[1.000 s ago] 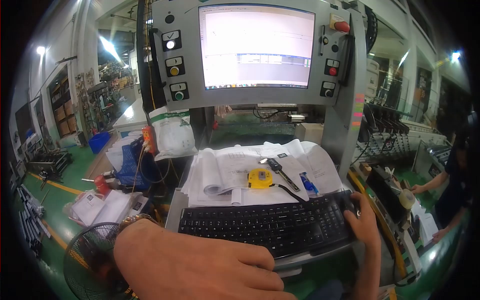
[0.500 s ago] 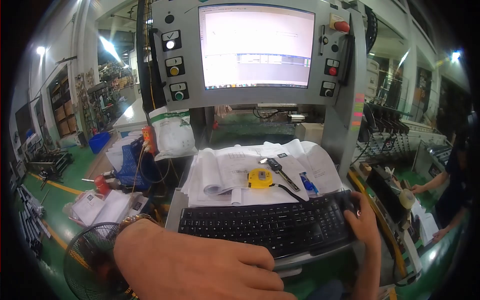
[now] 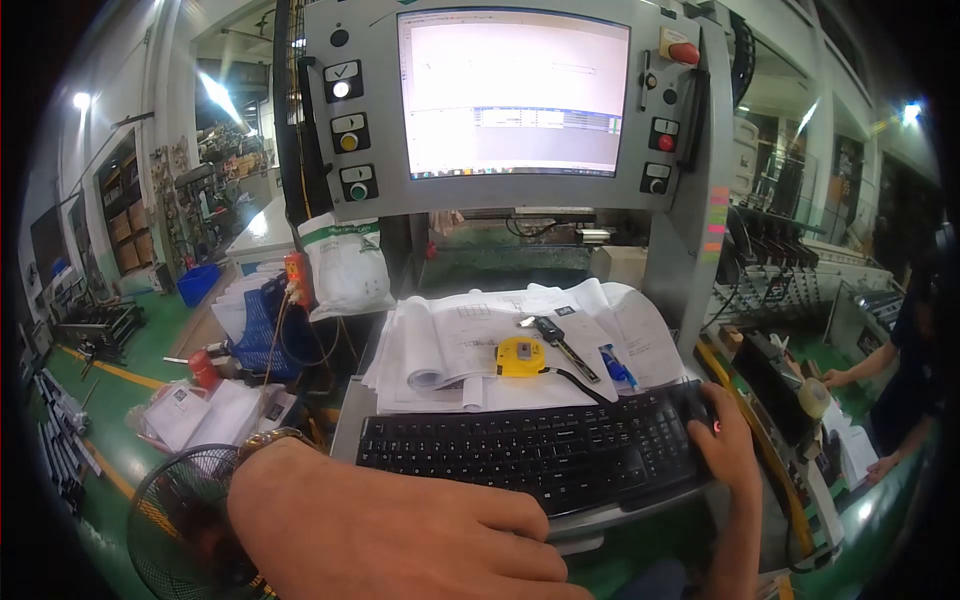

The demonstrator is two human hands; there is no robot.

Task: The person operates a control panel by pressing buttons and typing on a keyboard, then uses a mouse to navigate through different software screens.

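A factory hall with a green floor, and in it a grey shelf (image 3: pixel 345 415) at the foot of a machine console. Nearest the camera, the left hand (image 3: pixel 400 535) lies flat and relaxed in front of the shelf. Its fingers are stretched out together and hold nothing. A gold-coloured wristwatch (image 3: pixel 268 438) sits on the wrist.

Just beyond lies a black plastic computer keyboard (image 3: pixel 530 455), flat across the shelf. It is probably light and stiff. Its keys give under pressure, so it is best taken by its two short ends or its bare rim.

The right hand (image 3: pixel 728 445) is cupped over the keyboard's right end with its fingers bent. A small red glow shows beneath them, and I cannot tell whether the hand grips anything.

Behind the keyboard a yellow tape measure (image 3: pixel 520 357) rests on a stack of white printed drawings (image 3: pixel 450 345). Above them is the console's lit monitor (image 3: pixel 513 90), flanked by push buttons. Far right, another person's hand (image 3: pixel 835 378) rests at a separate bench.
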